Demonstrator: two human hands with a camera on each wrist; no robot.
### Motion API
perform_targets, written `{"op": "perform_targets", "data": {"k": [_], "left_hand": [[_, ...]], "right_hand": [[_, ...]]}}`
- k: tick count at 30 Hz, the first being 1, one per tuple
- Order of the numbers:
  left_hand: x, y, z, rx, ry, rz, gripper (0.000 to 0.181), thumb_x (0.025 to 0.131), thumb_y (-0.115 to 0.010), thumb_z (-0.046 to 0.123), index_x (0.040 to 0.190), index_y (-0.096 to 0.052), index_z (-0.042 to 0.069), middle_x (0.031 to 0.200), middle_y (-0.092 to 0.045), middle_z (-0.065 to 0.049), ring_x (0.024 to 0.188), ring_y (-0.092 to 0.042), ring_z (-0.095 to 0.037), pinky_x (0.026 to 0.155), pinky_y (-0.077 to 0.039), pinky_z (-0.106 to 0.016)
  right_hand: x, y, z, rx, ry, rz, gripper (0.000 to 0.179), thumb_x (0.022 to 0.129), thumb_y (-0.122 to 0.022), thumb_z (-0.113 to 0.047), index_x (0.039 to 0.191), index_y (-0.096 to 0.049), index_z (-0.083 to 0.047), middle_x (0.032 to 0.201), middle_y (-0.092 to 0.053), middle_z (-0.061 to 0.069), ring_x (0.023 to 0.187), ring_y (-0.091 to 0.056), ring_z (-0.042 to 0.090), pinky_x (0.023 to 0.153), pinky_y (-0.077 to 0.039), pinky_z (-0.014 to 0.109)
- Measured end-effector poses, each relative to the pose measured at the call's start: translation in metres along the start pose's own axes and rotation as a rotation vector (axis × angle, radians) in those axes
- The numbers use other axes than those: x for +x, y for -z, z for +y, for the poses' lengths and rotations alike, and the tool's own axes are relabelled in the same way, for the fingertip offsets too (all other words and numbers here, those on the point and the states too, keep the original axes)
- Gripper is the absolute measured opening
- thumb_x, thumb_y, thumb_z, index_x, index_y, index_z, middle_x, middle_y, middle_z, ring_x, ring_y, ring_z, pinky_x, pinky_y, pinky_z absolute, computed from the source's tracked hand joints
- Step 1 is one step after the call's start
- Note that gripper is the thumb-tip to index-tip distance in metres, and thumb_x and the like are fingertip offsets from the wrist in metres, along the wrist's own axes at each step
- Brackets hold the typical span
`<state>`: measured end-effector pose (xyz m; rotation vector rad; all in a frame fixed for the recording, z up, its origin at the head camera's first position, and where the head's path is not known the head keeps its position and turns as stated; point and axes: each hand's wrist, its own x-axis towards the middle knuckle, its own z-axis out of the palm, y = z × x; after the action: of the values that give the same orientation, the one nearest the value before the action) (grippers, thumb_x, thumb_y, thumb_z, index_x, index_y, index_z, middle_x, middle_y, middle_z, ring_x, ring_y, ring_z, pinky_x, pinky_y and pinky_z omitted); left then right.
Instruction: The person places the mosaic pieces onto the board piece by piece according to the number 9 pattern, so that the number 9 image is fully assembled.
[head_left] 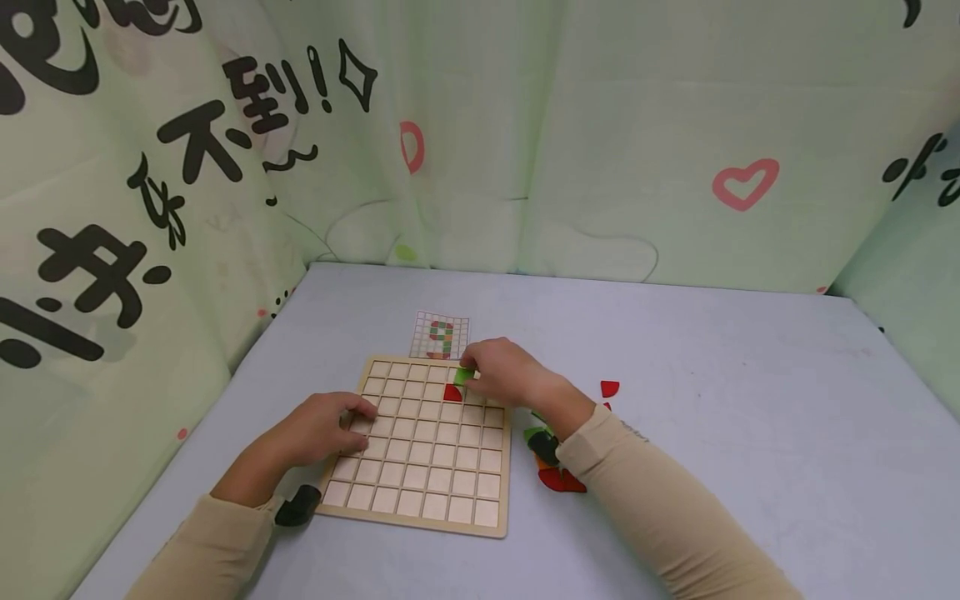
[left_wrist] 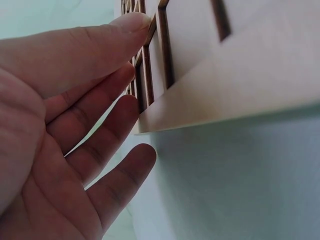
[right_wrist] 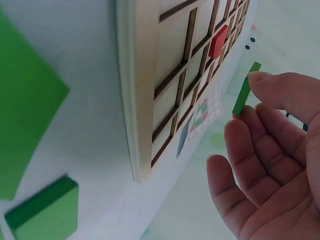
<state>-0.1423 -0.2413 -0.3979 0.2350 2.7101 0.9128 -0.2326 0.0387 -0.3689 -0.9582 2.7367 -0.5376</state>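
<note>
A wooden grid board (head_left: 412,522) lies on the table. My right hand (head_left: 510,372) pinches a green square tile (head_left: 462,377) between thumb and fingers over the board's far right part. In the right wrist view this green piece (right_wrist: 245,90) is held edge-on above the grid. A red tile with a rounded corner (head_left: 452,392) sits in a cell close by, also visible as a red piece (right_wrist: 218,42) from the right wrist. At the board's left edge, my left hand (head_left: 318,427) rests with thumb and fingers spread apart, holding no tile.
Behind the board lies a printed card (head_left: 420,337) with a coloured figure on a grid. Red, green and orange pieces (head_left: 558,479) are piled right of the board, partly hidden by my right forearm. Another red piece (head_left: 610,388) lies farther back. A printed curtain (head_left: 600,167) surrounds the table.
</note>
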Motion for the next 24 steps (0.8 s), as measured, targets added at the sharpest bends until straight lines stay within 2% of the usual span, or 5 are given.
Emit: {"op": "perform_targets", "data": {"k": [12,19,24], "left_hand": [[0.001,0.001,-0.001,-0.003,0.001,0.004,0.033,0.085,-0.079,0.01,0.117,-0.07,0.011,0.13,-0.061,-0.011,0.128,-0.05,-0.034,0.101,-0.043,-0.051],[0.001,0.0,-0.003,-0.007,-0.005,0.002,0.033,0.085,-0.079,0.01,0.117,-0.07,0.011,0.131,-0.061,-0.011,0.129,-0.049,-0.034,0.101,-0.043,-0.051],[0.0,-0.002,-0.002,0.012,-0.015,0.011,0.032,0.085,-0.078,0.009,0.117,-0.07,0.012,0.13,-0.062,-0.01,0.128,-0.05,-0.034,0.101,-0.044,-0.051]], "right_hand": [[0.008,-0.002,-0.007,0.003,0.025,-0.008,0.024,0.094,-0.068,-0.013,0.116,-0.068,-0.002,0.108,-0.069,0.007,0.098,-0.062,0.021,0.091,-0.052,0.037],[0.011,-0.005,-0.012,0.013,0.002,-0.031,0.027,0.094,-0.065,-0.012,0.12,-0.067,-0.003,0.112,-0.069,0.006,0.101,-0.063,0.021,0.092,-0.051,0.037],[0.013,-0.009,-0.012,-0.007,0.009,-0.028,0.021,0.094,-0.066,-0.013,0.114,-0.069,-0.007,0.107,-0.069,0.003,0.096,-0.062,0.019,0.087,-0.052,0.036]]}}
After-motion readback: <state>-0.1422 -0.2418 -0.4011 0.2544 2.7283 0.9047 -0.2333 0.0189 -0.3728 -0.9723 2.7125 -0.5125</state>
